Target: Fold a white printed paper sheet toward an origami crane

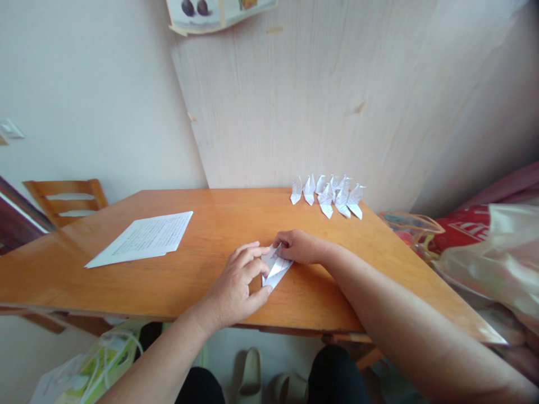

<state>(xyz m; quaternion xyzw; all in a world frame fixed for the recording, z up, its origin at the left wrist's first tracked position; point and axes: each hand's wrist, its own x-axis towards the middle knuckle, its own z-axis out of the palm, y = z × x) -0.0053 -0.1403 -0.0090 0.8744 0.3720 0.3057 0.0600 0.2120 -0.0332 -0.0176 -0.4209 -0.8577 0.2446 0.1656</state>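
A small piece of folded white paper (275, 272) with printed lines lies on the wooden table (227, 224) in front of me. My left hand (242, 280) has its thumb at the paper's lower corner and its curved fingers along the left side, steadying it between them. At the top right of the sheet, my right hand (298, 247) presses a folded edge with bent fingers; its fingertips are partly hidden. Several folded paper cranes (326, 199) stand in a group at the back right of the table.
A stack of printed sheets (147, 238) lies on the table's left part. Behind the table is a pale board wall (269, 112). A wooden chair (67, 196) stands at the left. Bags (492, 241) crowd the right side. Slippers (251, 373) rest on the floor below.
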